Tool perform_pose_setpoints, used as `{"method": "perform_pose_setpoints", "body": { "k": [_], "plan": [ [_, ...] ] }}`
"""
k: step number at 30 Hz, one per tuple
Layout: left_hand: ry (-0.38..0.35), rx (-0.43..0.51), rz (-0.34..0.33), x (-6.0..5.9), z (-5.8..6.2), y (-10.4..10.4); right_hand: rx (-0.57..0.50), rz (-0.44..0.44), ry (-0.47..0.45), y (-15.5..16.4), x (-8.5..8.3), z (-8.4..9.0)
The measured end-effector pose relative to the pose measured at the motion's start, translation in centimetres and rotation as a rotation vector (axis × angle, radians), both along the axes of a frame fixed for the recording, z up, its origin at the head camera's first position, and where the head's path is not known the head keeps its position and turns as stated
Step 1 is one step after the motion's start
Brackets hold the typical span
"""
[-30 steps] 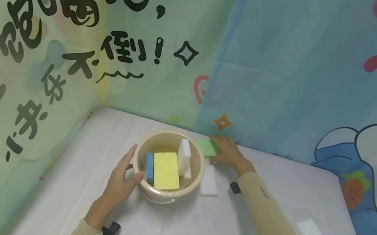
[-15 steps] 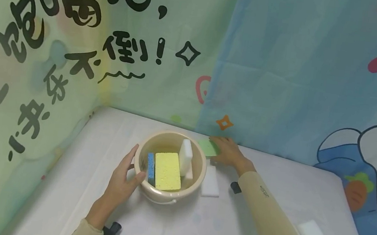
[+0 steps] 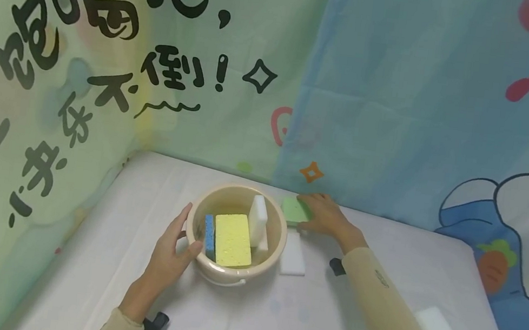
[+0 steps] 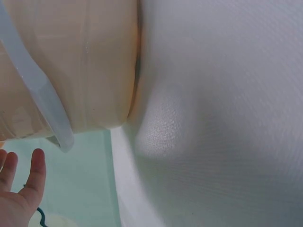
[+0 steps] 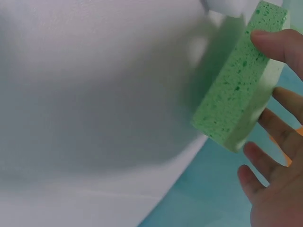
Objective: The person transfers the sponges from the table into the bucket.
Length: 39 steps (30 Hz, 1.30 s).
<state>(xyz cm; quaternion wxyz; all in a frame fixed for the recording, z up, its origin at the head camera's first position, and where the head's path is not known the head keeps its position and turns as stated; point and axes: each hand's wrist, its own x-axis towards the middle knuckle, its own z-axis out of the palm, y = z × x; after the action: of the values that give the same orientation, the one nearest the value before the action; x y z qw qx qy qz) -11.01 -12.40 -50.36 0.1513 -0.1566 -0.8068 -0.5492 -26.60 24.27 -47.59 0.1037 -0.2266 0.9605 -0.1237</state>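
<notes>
Your left hand (image 3: pixel 167 254) lies with relaxed fingers against the bucket (image 3: pixel 231 278), apparently steadying it on the bench (image 3: pixel 143 195). Your right hand (image 3: pixel 326 214) pinches the green sponge (image 3: pixel 295 209) just behind the rim, by the curtain; it is tilted, its long axis running from the bucket toward the curtain.

Left backdrop cloth (image 3: pixel 58 81): black handwritten Chinese, "跑跑,", "倒!" readable; rest unclear.

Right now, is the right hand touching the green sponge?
Touching. The right wrist view shows the right hand pinching the green sponge, thumb on its upper edge and fingers behind it.
</notes>
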Motion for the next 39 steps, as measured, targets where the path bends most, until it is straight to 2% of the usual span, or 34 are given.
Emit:
{"method": "perform_pose_setpoints", "body": {
  "k": [11, 21, 27, 34, 39],
  "plan": [
    [-0.028, -0.001, 0.015, 0.2, 0.1, 0.0, 0.036, 0.046, 0.035, 0.2, 2.1, 3.2],
    [-0.033, 0.018, 0.004, 0.2, 0.0, 0.0, 0.025, 0.115, 0.145, -0.5, 4.1, 7.6],
    [-0.023, 0.014, 0.005, 0.1, 0.0, 0.1, 0.028, 0.147, 0.191, -0.6, 4.4, 9.5],
    [-0.032, 0.016, 0.001, 0.2, 0.1, 0.2, 0.001, 0.136, 0.179, -0.8, 4.7, 11.4],
    [-0.033, 0.013, -0.002, 0.2, 0.3, 0.3, -0.028, 0.165, 0.207, -1.8, 5.4, 13.0]
  ]
}}
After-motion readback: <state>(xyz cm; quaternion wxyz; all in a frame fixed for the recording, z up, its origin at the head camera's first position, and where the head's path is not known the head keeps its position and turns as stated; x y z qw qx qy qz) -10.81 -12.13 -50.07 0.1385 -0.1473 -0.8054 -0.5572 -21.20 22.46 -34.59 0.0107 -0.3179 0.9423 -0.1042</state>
